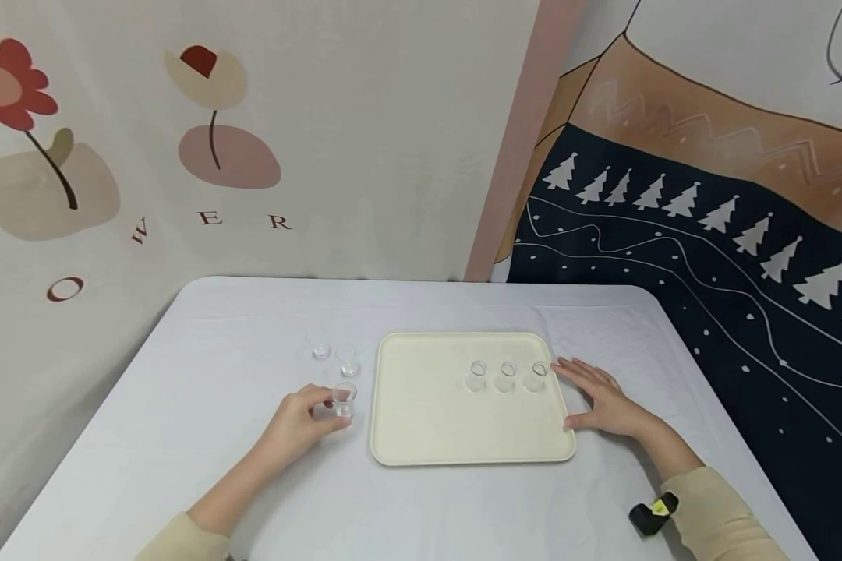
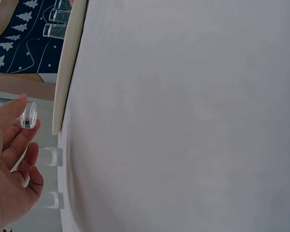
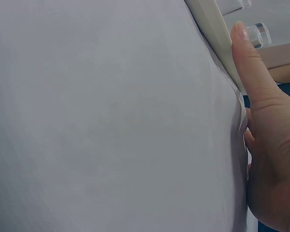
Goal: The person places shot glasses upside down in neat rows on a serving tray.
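Left of the tray, my left hand [image 1: 296, 427] pinches a small clear shot glass [image 1: 344, 399] between thumb and fingers. In the left wrist view this glass [image 2: 30, 115] has its thick base pointing toward the tray side. My right hand [image 1: 609, 407] lies at the right edge of the cream tray [image 1: 428, 428], thumb and fingers spread along the rim. Three matching glasses [image 1: 506, 378] stand in a row on the tray's right part. Two more glasses [image 1: 348, 363] stand on the table just beyond my left hand.
A white cloth [image 1: 463, 514] covers the table under everything. Behind it hangs a pale curtain with flowers [image 1: 365, 156], and to the right a dark cloth with white trees [image 1: 673, 241]. A black strap device [image 1: 649, 518] sits at my right sleeve.
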### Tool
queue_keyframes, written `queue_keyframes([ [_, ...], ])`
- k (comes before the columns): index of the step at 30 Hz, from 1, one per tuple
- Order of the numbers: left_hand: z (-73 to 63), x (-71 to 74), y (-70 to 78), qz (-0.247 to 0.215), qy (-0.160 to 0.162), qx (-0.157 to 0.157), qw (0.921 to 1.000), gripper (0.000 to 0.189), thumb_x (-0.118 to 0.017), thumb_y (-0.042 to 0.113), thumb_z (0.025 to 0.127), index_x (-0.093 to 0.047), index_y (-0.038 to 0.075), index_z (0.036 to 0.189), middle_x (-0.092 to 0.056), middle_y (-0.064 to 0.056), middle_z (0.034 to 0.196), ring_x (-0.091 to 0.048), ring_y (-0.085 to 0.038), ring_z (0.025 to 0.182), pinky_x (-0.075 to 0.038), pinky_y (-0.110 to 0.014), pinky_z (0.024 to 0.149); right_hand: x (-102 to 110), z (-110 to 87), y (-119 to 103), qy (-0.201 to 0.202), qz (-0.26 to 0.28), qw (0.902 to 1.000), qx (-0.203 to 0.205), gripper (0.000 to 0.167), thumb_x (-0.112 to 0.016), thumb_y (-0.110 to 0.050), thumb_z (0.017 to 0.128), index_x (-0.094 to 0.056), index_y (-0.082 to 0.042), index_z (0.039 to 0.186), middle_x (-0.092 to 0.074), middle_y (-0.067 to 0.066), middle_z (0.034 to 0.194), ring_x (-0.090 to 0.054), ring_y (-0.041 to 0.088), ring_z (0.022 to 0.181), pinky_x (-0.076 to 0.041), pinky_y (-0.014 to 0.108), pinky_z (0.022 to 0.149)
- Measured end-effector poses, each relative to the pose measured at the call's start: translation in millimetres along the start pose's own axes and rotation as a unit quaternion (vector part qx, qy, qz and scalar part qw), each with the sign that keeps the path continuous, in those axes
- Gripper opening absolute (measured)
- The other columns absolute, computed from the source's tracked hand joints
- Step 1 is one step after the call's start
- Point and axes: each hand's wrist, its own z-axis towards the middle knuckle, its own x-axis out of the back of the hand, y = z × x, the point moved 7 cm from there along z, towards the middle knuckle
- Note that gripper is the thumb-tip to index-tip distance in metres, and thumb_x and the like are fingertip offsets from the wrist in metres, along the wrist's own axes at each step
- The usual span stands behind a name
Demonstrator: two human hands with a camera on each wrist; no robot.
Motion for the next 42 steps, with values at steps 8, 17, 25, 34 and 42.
queue_keyframes([
  [8,9.1,1.4,13.1,0.006,0.018,-0.05,0.9985,0.035,-0.082,0.014,0.076,-0.072,0.005,0.108,-0.068,0.002,0.095,-0.056,-0.015,0.085,-0.047,-0.035,0.069,1,-0.4,-1,0.001,-0.002,1.0,0.003,0.097,-0.082,-0.046,0.068,-0.037,-0.013,0.147,-0.028,0.021,0.152,-0.013,0.045,0.139,-0.003,0.064,0.105],
  [17,18.1,-1.5,30.9,0.017,0.02,-0.082,0.9963,0.039,-0.078,0.015,0.081,-0.068,0.004,0.118,-0.067,-0.005,0.103,-0.055,-0.017,0.093,-0.047,-0.041,0.071,0,-1.1,-1,-0.001,-0.002,1.0,0.001,0.097,-0.081,-0.046,0.068,-0.036,-0.013,0.148,-0.027,0.021,0.152,-0.012,0.045,0.139,-0.002,0.064,0.105],
  [25,25.1,-2.3,41.9,0.025,0.052,-0.087,0.9945,0.034,-0.081,0.013,0.077,-0.072,0.004,0.108,-0.067,0.0,0.1,-0.055,-0.018,0.094,-0.049,-0.041,0.071,0,-1.0,0,-0.003,-0.001,1.0,0.0,0.097,-0.081,-0.046,0.068,-0.036,-0.014,0.148,-0.026,0.021,0.152,-0.012,0.045,0.139,-0.003,0.065,0.104],
  [34,36.0,-8.1,57.3,-0.023,0.106,-0.114,0.9875,0.034,-0.085,0.007,0.07,-0.074,0.002,0.101,-0.069,0.0,0.095,-0.055,-0.018,0.087,-0.044,-0.036,0.063,0,-1.0,0,0.0,-0.001,1.0,0.004,0.097,-0.082,-0.045,0.068,-0.036,-0.014,0.148,-0.026,0.021,0.152,-0.012,0.044,0.139,-0.002,0.064,0.105],
  [42,47.2,-27.6,66.0,-0.06,0.104,-0.089,0.9888,0.033,-0.085,0.009,0.071,-0.073,0.002,0.102,-0.069,-0.005,0.1,-0.057,-0.02,0.093,-0.047,-0.043,0.068,0,-1.6,-1,0.001,0.001,1.0,0.005,0.097,-0.082,-0.045,0.068,-0.036,-0.014,0.148,-0.027,0.021,0.152,-0.012,0.045,0.139,-0.003,0.064,0.104],
])
